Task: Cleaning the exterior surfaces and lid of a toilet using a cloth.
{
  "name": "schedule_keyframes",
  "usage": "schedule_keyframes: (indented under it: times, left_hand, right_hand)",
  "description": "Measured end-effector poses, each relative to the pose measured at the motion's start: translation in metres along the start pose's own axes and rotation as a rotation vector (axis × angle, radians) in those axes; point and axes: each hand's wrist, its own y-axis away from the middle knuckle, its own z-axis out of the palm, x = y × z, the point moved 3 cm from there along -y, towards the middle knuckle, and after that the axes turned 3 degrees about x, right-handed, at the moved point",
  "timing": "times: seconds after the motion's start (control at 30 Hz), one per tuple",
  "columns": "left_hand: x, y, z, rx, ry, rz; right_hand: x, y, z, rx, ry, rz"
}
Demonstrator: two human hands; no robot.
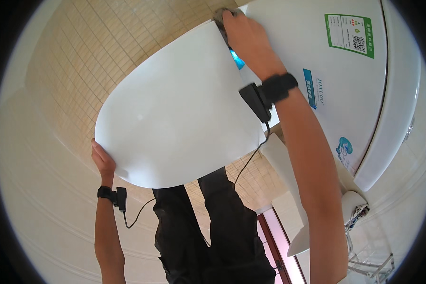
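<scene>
A white toilet lid (pixel 177 106) lies before me, rounded towards the left. My left hand (pixel 102 158) is at the lid's rounded edge, its fingers partly hidden; whether it grips the edge cannot be told. At the hinge end, my right hand (pixel 246 41) holds a grey-brown cloth (pixel 220 23) against the lid's far back corner. Behind the lid rises a white toilet tank (pixel 291 42), with a blue sticker (pixel 237 59) partly showing beside my right wrist. Black straps with small cabled devices are on both wrists.
The tank bears a green-edged label (pixel 349 35) and other stickers. Beige floor tiles (pixel 127 42) surround the toilet, with a pale wall at the left. At the lower right are a white basin-like fixture (pixel 300 241), a metal rack (pixel 376 266) and a dark red door frame (pixel 273 245).
</scene>
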Motion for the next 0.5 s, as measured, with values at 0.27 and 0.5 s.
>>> schedule_keyframes:
  times: [0.27, 0.5]
  left_hand:
    - [-0.008, -0.002, -0.014, 0.013, -0.031, 0.017]
    - [-0.007, 0.0, -0.011, -0.025, -0.014, 0.032]
  right_hand:
    - [-0.042, 0.006, -0.116, 0.076, 0.439, -0.079]
    - [-0.011, 0.118, -0.1, -0.036, 0.817, -0.433]
